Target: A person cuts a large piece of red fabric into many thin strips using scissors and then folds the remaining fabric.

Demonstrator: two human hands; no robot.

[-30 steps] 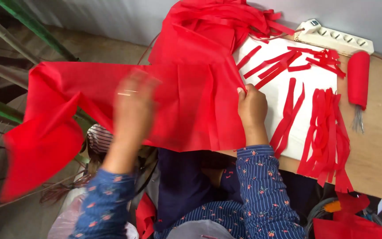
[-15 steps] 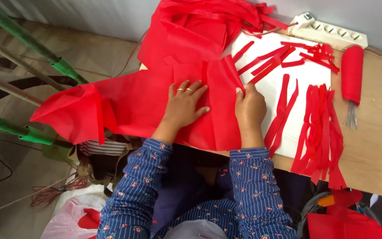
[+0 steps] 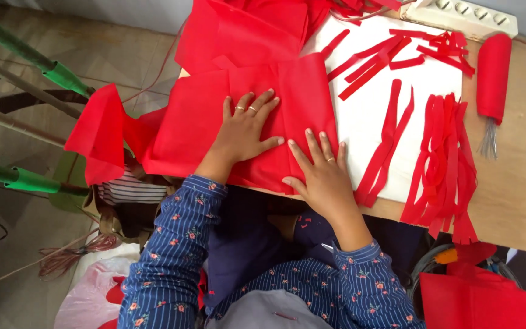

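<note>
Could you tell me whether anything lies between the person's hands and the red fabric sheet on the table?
Nothing visible does: the left hand and right hand both lie flat directly on the red fabric sheet.

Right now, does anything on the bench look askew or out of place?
Yes: the red fabric sheet under both hands droops off the table's left edge, one corner hanging free. Red strips overhang the near edge too.

No labels, signs or screens show. The only package-like things are a crumpled pink-and-white plastic bag (image 3: 89,292) on the floor at the lower left, and a red fabric bag (image 3: 476,298) below the counter's near right edge.
</note>
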